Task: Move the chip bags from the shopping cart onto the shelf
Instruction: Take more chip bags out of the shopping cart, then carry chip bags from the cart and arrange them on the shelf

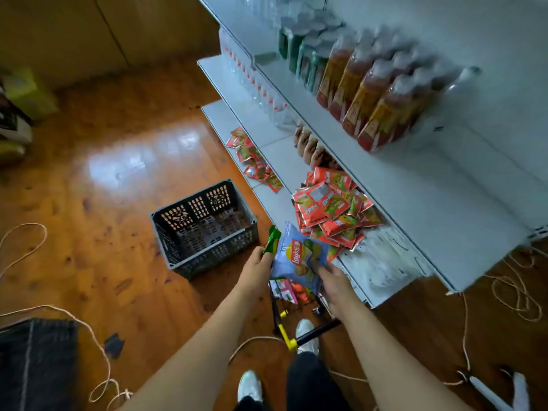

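The right hand (332, 280) gripped a blue chip bag (299, 256) at its lower right edge, fingers curled onto the foil, and the bag stood tilted in the air at about 6 o'clock in the view, just short of the front lip of the white shelf (415, 203). The left hand (259, 265), at the blue bag's 9 o'clock, pinched a green bag (272, 239) whose top poked up behind the blue one; the two bags touched or overlapped (which, I could not tell). Below both hands, at 6 o'clock from them, a shopping cart (292, 341) with a black frame and yellow joints held more packets (286, 290) in pink, white and orange, mostly hidden by the blue bag and the wrists.

At the blue bag's 1 o'clock a heap of red sachets (332, 206) lay on a lower board of the shelf. A smaller scatter of the same red sachets (255, 161) lay further along at 11 o'clock. Bottles with red and yellow labels (376, 99) stood on the board above, at 1 o'clock. A black plastic crate (204, 226) sat on the wooden floor (103, 179) at the hands' 10 o'clock, well apart from the cart. Pale rope (98, 345) trailed over the floor at 8 o'clock.
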A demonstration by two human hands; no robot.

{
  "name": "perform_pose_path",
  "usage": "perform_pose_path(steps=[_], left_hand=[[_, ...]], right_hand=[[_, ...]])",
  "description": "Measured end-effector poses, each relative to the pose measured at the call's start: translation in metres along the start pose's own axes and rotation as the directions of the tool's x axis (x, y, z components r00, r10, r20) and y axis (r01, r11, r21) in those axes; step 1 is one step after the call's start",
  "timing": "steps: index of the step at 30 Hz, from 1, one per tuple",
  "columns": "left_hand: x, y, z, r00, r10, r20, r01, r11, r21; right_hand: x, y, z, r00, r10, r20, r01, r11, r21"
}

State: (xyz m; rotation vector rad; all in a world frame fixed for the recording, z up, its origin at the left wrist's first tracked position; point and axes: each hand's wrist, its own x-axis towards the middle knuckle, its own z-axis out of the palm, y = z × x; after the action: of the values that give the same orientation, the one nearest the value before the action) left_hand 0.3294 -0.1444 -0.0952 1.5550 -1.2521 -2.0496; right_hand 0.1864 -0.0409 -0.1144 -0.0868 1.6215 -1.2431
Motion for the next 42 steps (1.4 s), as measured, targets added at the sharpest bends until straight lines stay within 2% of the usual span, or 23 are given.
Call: perform_pose_path(steps=[2,4,7,10,12,14,16,19,21,23,25,26,27,29,31,33,37,38,40,42], left_hand=[[-0.008,0.011,-0.008,0.999,0.000,0.038,-0.001,1.000,0.022],[-0.021,0.025,-0.019,0.997,0.027,0.067,-0.036,0.990,0.138],[-0.041,0.040,-0.031,0.991,0.094,0.100,-0.120,0.947,0.299],[-0.051,0.047,-0.045,0.977,0.159,0.139,-0.200,0.908,0.367],[-0.060,0.054,-0.051,0.966,0.202,0.159,-0.252,0.870,0.424],[-0.071,0.059,-0.051,0.948,0.237,0.215,-0.309,0.847,0.433],[-0.085,0.066,-0.045,0.920,0.270,0.284,-0.378,0.803,0.461],[-0.103,0.074,-0.021,0.868,0.275,0.414,-0.481,0.674,0.561],[-0.119,0.081,0.004,0.821,0.294,0.490,-0.554,0.619,0.557],[-0.133,0.084,0.029,0.793,0.280,0.542,-0.585,0.599,0.547],[-0.144,0.081,0.058,0.773,0.249,0.584,-0.611,0.541,0.577],[-0.151,0.080,0.075,0.765,0.246,0.595,-0.622,0.524,0.582],[-0.159,0.079,0.093,0.747,0.245,0.618,-0.641,0.510,0.573],[-0.183,0.077,0.138,0.688,0.240,0.685,-0.704,0.448,0.551],[-0.210,0.071,0.191,0.622,0.217,0.753,-0.755,0.421,0.503],[-0.234,0.059,0.243,0.584,0.179,0.792,-0.749,0.493,0.442],[-0.282,0.003,0.352,0.580,0.132,0.804,-0.640,0.684,0.349],[-0.294,-0.016,0.379,0.581,0.136,0.803,-0.608,0.729,0.316],[-0.324,-0.057,0.434,0.564,0.114,0.818,-0.577,0.763,0.291],[-0.358,-0.102,0.487,0.474,0.003,0.881,-0.579,0.755,0.309]], right_hand=[[-0.009,-0.009,0.004,0.998,-0.030,0.062,0.032,0.999,-0.024],[-0.029,-0.018,0.013,0.991,-0.076,0.107,0.080,0.996,-0.032],[-0.055,-0.025,0.030,0.974,-0.122,0.189,0.124,0.992,0.001],[-0.069,-0.026,0.035,0.960,-0.134,0.247,0.144,0.989,-0.019],[-0.080,-0.029,0.033,0.957,-0.159,0.243,0.180,0.981,-0.070],[-0.088,-0.034,0.022,0.961,-0.214,0.176,0.247,0.951,-0.189],[-0.110,-0.046,0.012,0.948,-0.269,0.172,0.312,0.895,-0.320],[-0.140,-0.065,-0.007,0.922,-0.337,0.192,0.388,0.801,-0.456],[-0.161,-0.073,-0.027,0.902,-0.373,0.218,0.429,0.716,-0.550],[-0.182,-0.079,-0.053,0.892,-0.399,0.213,0.423,0.571,-0.703],[-0.203,-0.083,-0.083,0.890,-0.419,0.179,0.339,0.346,-0.875],[-0.213,-0.083,-0.099,0.891,-0.426,0.159,0.310,0.312,-0.898],[-0.222,-0.083,-0.117,0.897,-0.421,0.134,0.301,0.362,-0.882],[-0.244,-0.080,-0.157,0.911,-0.402,0.090,0.323,0.561,-0.762],[-0.269,-0.072,-0.202,0.911,-0.413,0.005,0.316,0.688,-0.653],[-0.294,-0.054,-0.252,0.895,-0.430,-0.116,0.309,0.787,-0.534],[-0.352,-0.004,-0.354,0.841,-0.394,-0.371,0.331,0.917,-0.223],[-0.368,0.009,-0.377,0.811,-0.379,-0.445,0.347,0.925,-0.155],[-0.396,0.038,-0.422,0.702,-0.329,-0.632,0.378,0.924,-0.061],[-0.421,0.069,-0.462,0.569,-0.253,-0.782,0.429,0.903,0.021]])
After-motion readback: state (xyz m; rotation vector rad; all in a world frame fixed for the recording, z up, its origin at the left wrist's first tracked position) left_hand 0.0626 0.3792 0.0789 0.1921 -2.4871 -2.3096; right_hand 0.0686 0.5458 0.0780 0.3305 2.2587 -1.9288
